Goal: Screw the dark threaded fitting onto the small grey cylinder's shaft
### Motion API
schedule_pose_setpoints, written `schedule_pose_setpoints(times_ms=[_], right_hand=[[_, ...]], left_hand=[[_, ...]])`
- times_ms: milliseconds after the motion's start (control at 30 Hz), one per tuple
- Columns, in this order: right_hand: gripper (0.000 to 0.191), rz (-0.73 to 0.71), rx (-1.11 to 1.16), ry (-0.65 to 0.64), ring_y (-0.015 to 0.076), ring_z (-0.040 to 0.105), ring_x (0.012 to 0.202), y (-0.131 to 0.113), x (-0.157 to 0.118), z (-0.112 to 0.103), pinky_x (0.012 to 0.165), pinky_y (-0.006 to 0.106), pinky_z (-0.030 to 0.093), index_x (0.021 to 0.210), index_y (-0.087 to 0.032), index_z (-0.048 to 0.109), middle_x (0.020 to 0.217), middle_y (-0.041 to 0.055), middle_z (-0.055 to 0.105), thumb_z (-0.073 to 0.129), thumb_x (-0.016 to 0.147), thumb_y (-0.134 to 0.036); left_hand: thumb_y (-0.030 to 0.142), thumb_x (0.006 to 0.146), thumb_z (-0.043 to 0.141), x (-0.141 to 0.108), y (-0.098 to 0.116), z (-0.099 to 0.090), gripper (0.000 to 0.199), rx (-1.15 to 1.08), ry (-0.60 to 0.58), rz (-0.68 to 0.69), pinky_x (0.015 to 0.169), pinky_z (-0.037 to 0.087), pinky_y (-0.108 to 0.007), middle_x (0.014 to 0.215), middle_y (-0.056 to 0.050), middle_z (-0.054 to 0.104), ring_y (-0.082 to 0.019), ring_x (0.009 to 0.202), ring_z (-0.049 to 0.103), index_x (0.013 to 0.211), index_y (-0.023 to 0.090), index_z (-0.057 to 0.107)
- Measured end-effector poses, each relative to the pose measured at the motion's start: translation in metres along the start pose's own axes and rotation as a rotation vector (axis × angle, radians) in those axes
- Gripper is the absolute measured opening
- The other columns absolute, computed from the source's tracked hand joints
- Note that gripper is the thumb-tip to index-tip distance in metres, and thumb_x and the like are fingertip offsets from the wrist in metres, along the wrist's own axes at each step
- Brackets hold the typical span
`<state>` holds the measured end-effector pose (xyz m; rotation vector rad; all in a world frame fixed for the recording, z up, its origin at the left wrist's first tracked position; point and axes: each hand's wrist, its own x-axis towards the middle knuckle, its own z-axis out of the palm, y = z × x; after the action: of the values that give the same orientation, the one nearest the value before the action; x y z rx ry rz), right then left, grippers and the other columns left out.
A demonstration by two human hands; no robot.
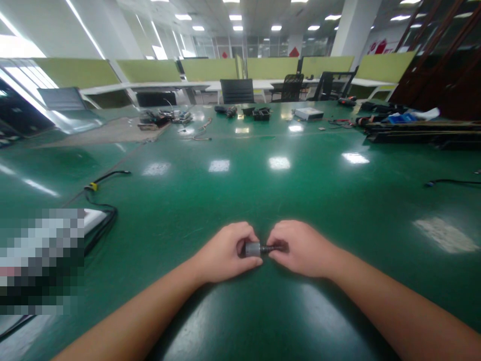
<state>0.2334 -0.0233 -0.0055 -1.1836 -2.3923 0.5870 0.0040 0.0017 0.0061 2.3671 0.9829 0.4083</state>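
A short grey metal cylinder (253, 249) lies sideways between the thumb and fingers of my left hand (229, 253). From its right end sticks out a thin, dark shaft (267, 248) that looks ridged like a screw. The fingers of my right hand (296, 248) are closed around the far part of this shaft, and its tip is hidden in them. Both hands are low over the green table (240, 200), close together, with a small gap between the fingertips. Whether cylinder and shaft are one piece, I cannot tell.
On the left, a black cable (112, 174) with a yellow band lies near a blurred-out object (41, 250). Another cable (451, 182) is at the right. Farther back are a flat grey box (308, 114), dark bars (421, 131), several small parts and chairs.
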Motion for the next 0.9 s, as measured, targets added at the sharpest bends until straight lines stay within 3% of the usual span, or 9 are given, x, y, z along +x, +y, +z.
schedule_pose_setpoints(times_ms=[900], right_hand=[[0.004, 0.032, -0.012, -0.044, 0.0136, 0.055, 0.072, 0.008, -0.005, -0.012, 0.068, 0.026, 0.037, 0.083, -0.021, 0.071, 0.079, -0.0012, 0.066, 0.072, 0.080, -0.019]], left_hand=[[0.029, 0.075, 0.081, 0.000, 0.001, 0.001, 0.022, 0.002, -0.020, -0.015, 0.068, 0.038, -0.026, 0.080, 0.001, 0.059, -0.015, 0.072, 0.055, 0.086, 0.017, 0.066]])
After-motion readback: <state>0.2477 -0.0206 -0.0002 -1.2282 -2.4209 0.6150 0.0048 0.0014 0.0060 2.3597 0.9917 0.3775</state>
